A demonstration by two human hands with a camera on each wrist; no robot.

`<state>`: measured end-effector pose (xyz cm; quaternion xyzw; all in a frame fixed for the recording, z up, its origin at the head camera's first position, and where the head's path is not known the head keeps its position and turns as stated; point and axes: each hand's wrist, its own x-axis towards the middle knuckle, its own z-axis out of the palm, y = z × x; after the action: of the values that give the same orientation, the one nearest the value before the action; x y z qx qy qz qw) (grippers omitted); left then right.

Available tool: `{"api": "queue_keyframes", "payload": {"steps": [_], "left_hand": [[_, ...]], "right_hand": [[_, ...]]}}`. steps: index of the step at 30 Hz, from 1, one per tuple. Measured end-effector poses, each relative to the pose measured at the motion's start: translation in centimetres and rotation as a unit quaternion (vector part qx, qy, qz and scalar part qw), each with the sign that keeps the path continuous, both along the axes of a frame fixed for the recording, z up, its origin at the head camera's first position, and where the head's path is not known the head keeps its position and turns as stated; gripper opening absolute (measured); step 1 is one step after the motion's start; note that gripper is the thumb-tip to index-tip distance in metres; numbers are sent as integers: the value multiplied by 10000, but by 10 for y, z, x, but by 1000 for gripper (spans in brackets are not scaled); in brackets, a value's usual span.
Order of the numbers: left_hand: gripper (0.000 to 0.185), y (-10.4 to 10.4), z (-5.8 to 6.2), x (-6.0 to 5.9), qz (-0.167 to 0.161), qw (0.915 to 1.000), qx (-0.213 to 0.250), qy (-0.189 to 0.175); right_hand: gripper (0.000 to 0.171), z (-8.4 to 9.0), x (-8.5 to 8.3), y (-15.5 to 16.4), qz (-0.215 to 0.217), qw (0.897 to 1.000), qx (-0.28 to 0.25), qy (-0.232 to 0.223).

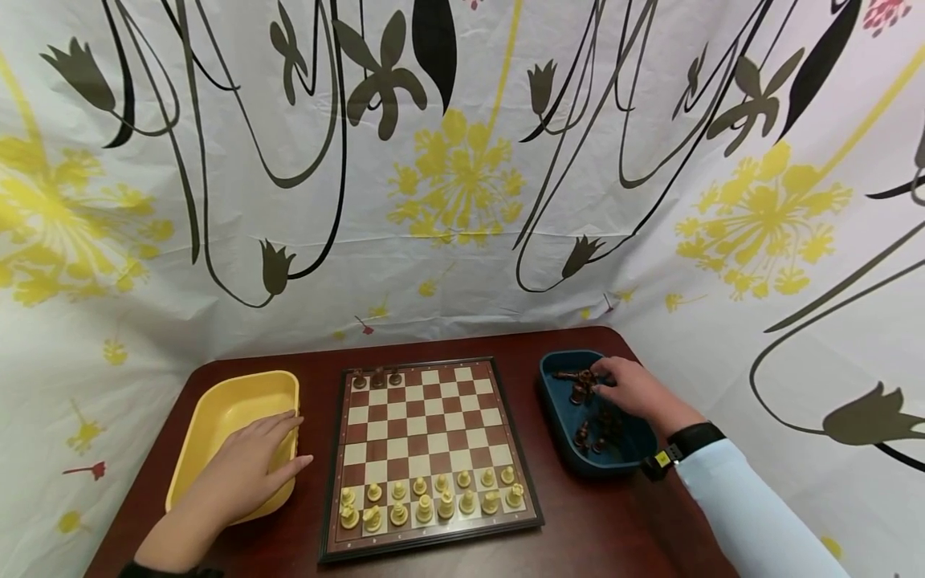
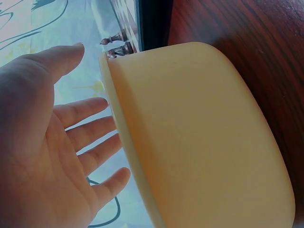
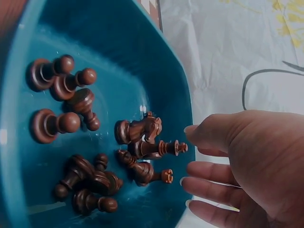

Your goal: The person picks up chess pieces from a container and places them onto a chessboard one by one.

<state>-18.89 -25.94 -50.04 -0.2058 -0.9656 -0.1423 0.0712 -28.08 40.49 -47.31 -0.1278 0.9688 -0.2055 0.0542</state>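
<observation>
A chessboard [image 1: 426, 449] lies in the middle of a dark wooden table. Light pieces [image 1: 426, 498] fill its two near rows. Three dark pieces [image 1: 376, 377] stand on the far left squares. My left hand [image 1: 249, 470] lies open over the near rim of an empty yellow tray [image 1: 224, 409], fingers straight [image 2: 90, 142]. My right hand [image 1: 632, 389] hovers inside a blue tray [image 1: 556, 417] over several dark pieces [image 3: 142, 152] lying on their sides. Its fingers [image 3: 209, 180] are spread just beside a dark king and hold nothing.
A flowered white cloth [image 1: 462, 160] hangs behind and to both sides of the table. The table's [image 1: 600, 530] near right corner is under my light sleeve [image 1: 751, 506]. A black band [image 1: 686, 441] sits on my right wrist.
</observation>
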Motion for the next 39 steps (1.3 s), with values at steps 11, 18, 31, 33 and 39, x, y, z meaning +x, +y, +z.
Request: {"api": "queue_keyframes", "payload": {"steps": [11, 18, 31, 33, 39], "left_hand": [[65, 2, 3, 3, 4, 10000, 13, -15], [66, -1, 1, 3, 22, 10000, -4, -9], [64, -2, 3, 6, 34, 10000, 69, -15], [64, -2, 3, 6, 39, 10000, 70, -11], [65, -4, 1, 6, 55, 10000, 78, -25]], "right_hand": [[33, 0, -24, -7, 45, 9997, 227, 99], [29, -7, -39, -13, 214, 9986, 471, 85], [12, -16, -48, -13, 481, 9958, 729, 284], [12, -16, -48, -14, 455, 9957, 752, 280], [11, -8, -48, -14, 458, 9957, 732, 329]]}}
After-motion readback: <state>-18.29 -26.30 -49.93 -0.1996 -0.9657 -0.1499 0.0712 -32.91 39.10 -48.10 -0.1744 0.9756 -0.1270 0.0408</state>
